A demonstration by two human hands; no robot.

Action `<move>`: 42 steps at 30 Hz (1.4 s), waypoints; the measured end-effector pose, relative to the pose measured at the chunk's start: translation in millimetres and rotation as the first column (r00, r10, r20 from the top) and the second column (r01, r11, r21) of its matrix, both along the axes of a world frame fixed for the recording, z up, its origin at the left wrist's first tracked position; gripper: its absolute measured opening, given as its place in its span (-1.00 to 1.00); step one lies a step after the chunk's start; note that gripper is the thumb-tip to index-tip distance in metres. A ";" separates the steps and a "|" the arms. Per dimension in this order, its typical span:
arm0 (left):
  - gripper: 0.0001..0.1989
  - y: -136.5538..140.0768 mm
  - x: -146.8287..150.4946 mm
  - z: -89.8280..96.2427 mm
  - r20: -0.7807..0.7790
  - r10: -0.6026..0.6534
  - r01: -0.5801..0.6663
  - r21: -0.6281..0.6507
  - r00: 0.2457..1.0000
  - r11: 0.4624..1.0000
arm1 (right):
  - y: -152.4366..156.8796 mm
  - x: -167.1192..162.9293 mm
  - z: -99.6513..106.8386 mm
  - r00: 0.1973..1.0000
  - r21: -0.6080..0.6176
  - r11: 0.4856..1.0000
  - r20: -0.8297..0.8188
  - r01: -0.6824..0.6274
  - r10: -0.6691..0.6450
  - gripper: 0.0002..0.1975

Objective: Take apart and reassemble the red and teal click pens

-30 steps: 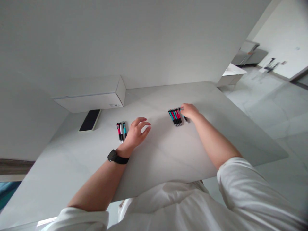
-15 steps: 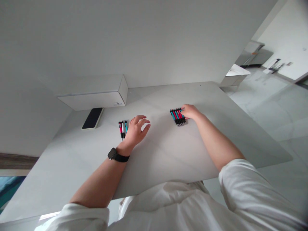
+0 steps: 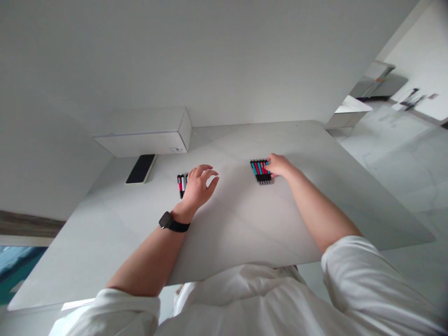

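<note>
Location: indoors, a home by my reading, though a small office would fit nearly as well. Evidence: I stand or sit at a pale tabletop [image 3: 238,233] set against a plain, light wall [image 3: 224,60]. At far left, blue and teal cloth [image 3: 21,261], possibly bedding, lies below a brown, wood-like strip [image 3: 31,224]. At right the space opens onto a glossy, faintly veined floor [image 3: 399,158], with a grey unit [image 3: 380,81] by the far wall, too blurred for me to identify. The phone [image 3: 141,169], white box [image 3: 140,144] and pens [image 3: 259,171] suit either reading.
</note>
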State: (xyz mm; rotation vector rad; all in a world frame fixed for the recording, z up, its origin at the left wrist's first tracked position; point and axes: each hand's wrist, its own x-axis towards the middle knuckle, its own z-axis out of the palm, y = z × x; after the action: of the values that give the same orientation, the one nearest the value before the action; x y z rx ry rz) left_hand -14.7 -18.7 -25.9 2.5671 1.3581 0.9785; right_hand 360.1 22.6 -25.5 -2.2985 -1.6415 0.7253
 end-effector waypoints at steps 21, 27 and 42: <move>-0.66 27.2 -65.1 5.0 -0.400 0.398 -0.503 -0.200 0.825 0.841 | -14.6 -33.0 12.6 0.939 0.223 0.930 0.255 -0.291 0.233 -0.67; -0.60 19.0 -49.9 11.7 -0.316 0.317 -0.364 -0.102 0.894 0.926 | -22.5 -44.6 17.3 0.929 0.268 0.903 0.252 -0.337 0.272 -0.70; -0.75 -2.6 -37.8 21.3 -0.431 0.326 -0.394 -0.077 0.842 0.916 | -41.8 -90.5 12.5 0.861 0.406 0.764 0.154 -0.502 0.485 -0.84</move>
State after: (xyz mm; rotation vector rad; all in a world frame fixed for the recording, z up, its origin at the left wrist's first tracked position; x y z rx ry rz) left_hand -52.5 -21.3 -4.6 2.5296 1.9928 0.3267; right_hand 269.6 -19.2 -12.9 -1.5858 -2.1985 0.3408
